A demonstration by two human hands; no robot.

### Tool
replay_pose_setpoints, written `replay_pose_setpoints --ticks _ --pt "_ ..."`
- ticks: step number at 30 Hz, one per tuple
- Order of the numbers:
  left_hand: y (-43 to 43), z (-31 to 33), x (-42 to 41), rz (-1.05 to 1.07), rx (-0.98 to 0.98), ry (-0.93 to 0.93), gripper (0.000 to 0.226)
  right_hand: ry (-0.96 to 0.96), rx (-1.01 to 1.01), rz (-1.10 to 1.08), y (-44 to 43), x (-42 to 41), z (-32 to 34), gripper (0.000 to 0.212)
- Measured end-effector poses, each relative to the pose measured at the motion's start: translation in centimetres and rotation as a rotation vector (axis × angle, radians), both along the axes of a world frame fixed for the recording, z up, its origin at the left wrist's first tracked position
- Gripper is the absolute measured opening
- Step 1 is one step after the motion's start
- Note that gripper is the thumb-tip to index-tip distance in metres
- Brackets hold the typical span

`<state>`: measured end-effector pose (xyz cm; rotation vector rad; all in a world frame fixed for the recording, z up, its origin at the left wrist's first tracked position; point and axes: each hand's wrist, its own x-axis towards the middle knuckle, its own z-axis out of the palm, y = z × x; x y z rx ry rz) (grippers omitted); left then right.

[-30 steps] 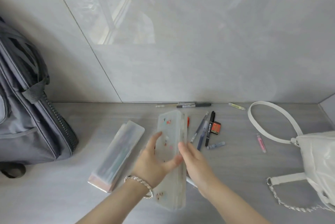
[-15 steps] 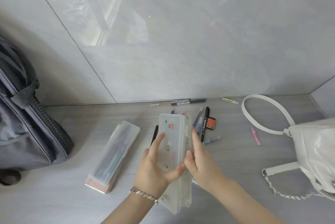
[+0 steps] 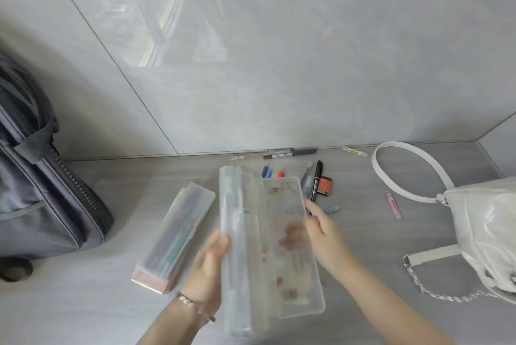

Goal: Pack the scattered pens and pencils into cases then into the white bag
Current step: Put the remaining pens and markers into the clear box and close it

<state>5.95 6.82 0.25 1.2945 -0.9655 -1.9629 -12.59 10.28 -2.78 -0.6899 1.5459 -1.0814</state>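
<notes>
While the clear case hangs open in the lower middle of the frame, both hands grip it, one on each half. The left hand comes up from the bottom edge and curls its thumb over the outer left rim of the left half. It wears a bracelet at the wrist. The right hand holds the right half from the right side, and its fingers show dimly through the plastic from behind. The case is blurred, so I cannot tell what lies inside it beyond small coloured marks on the right half.

Just left of the left hand, a second case lies closed on the grey floor, slanting towards the upper right, with pens showing through its lid.

Loose pens lie beyond the held case, towards the wall. A grey pen and a pale pen rest along the foot of the wall. A blue pen peeks out above the case's top edge. A black marker lies just above the right hand, beside a small orange eraser. A yellow stick lies further right, and a pink pen lies between the right hand and the white bag.

The white bag sits at the right edge, well apart from both hands, its strap looping towards the wall. A grey backpack stands at the left edge.
</notes>
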Motion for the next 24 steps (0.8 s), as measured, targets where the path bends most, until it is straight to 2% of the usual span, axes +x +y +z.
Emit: replay_pose_setpoints --ticks 1,3,4,5,7,8,11,13,15,18,20,21,23,24 --pt "-0.3 -0.4 0.7 0.011 0.099 0.072 0.037 -0.013 0.002 -0.016 -0.1 -0.1 0.1 0.041" --pt "-1.0 -1.3 1.7 0.005 0.233 0.125 0.060 0.053 0.019 -0.029 -0.3 0.4 1.0 0.038" --pt "-1.5 -1.7 2.1 0.014 0.248 0.119 0.070 0.086 0.021 -0.024 -0.3 0.6 1.1 0.046" --pt "-1.9 -1.9 2.3 0.025 0.254 0.123 0.066 0.124 0.019 -0.031 -0.2 0.7 1.2 0.051" --pt "-2.4 -2.4 2.7 0.031 0.207 0.118 0.051 0.164 -0.010 -0.054 -0.3 1.0 2.0 0.042" --pt "-2.5 -2.6 2.8 0.030 0.190 0.100 0.048 0.164 -0.040 -0.046 -0.3 1.1 2.3 0.044" --pt "-2.7 -3.0 2.8 0.108 0.231 -0.069 0.039 0.221 -0.088 -0.012 -0.5 1.8 3.2 0.048" --pt "-3.0 -3.7 2.9 0.188 0.226 -0.304 0.054 0.257 -0.065 0.005 -0.6 2.3 3.3 0.051" --pt "-3.0 -3.2 2.4 0.210 0.176 -0.446 0.070 0.238 -0.045 0.000 -0.9 2.5 2.9 0.053" --pt "-3.1 -1.9 1.5 0.201 0.025 -0.442 0.046 0.046 -0.045 -0.055 -1.5 2.1 2.7 0.048" --pt "-2.8 -1.1 1.2 0.088 -0.146 -0.427 0.029 -0.064 -0.025 -0.058 -1.8 1.6 2.3 0.043" --pt "-3.0 -1.1 1.3 0.076 -0.198 -0.459 0.023 -0.074 -0.019 -0.037 -1.8 1.3 2.1 0.037" --pt "-3.7 -1.1 1.5 0.125 -0.231 -0.563 0.031 -0.033 0.027 -0.010 -1.4 0.9 1.1 0.031" --pt "-4.2 -0.7 1.5 0.176 -0.226 -0.593 0.036 0.048 0.055 0.004 -1.0 0.6 0.3 0.033"
